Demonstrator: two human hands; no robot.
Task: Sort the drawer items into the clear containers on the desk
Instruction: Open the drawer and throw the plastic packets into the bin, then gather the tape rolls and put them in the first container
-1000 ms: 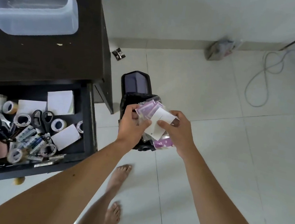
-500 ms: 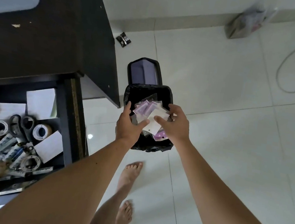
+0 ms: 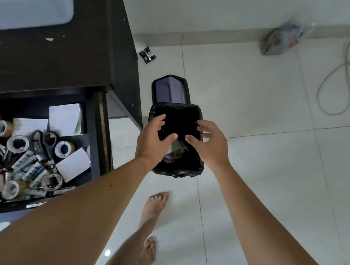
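The wrappers have dropped from both hands into the bin at centre frame — left hand and right hand hover with fingers loose, empty — and useful drawer items could follow by mistake.

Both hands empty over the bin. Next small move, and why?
Probably reach the left hand back to the open drawer: both hands hang open over the lined bin, papers lie inside it, and tape rolls and batteries remain unsorted.
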